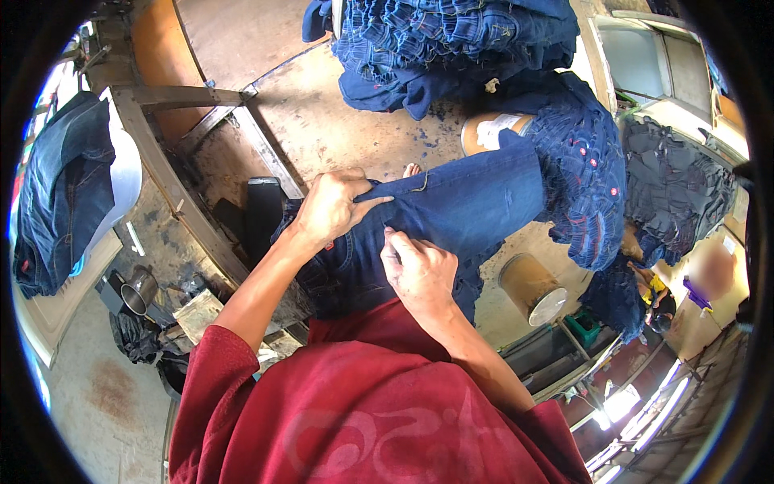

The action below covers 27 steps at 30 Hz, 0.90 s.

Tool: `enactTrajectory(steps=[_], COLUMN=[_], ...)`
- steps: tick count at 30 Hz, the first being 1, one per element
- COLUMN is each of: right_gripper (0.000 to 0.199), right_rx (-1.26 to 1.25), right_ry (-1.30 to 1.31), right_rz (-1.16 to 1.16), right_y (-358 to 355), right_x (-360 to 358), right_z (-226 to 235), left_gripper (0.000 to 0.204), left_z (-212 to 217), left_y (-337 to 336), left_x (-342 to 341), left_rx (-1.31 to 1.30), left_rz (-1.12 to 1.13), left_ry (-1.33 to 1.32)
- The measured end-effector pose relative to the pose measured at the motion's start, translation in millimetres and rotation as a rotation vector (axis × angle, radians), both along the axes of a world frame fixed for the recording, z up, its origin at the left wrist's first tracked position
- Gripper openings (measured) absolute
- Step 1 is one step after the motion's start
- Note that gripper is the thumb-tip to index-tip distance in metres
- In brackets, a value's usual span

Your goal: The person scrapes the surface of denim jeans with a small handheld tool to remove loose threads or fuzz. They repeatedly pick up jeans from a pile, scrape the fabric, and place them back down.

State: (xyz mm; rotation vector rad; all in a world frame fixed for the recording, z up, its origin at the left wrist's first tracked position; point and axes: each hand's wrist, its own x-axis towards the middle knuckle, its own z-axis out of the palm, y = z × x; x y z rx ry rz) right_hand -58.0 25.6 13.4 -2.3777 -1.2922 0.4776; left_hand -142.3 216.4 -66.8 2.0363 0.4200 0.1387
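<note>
frame centre: left grip point(332, 205) pinched blue jeans point(488, 194); right grip point(422, 269) curled, whether pinching we couldn't tell. we judged jeans soft, weighty, best held by edge.

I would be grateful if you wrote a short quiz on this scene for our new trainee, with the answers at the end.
1. What is the right hand at?
A: a drum
B: the blue jeans
C: the floor
2. True or false: the left hand has its grip on those jeans.
3. What colour is the cloth heap to the right of the hanging blue heap?

Key: 1. B; 2. true; 3. black or very dark grey.
</note>
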Motion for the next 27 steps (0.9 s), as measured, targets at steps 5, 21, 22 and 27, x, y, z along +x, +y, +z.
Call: enactTrajectory(steps=[5, 21, 22, 27], right_gripper=[0.017, 0.01, 0.01, 0.011], right_rx=[0.13, -0.008, -0.027, 0.06], right_ry=[-0.006, 0.063, 0.067, 0.134], right_rz=[-0.046, -0.029, -0.012, -0.094], right_y=[5.6, 5.9, 3.5, 2.4], right_x=[4.6, 8.1, 8.4, 10.6], right_z=[-13.2, -3.8, -1.0, 1.1], left_gripper=[0.025, 0.022, 0.022, 0.022], left_z=[-0.5, -3.5, -3.5, -3.0], left_y=[-1.0, -1.8, -1.7, -1.7], left_x=[-0.4, -1.5, -1.6, -1.5], left_rx=[-0.014, 0.005, 0.003, 0.026], left_rz=[0.025, 0.019, 0.021, 0.009], left_ry=[-0.022, -0.019, -0.019, -0.022])
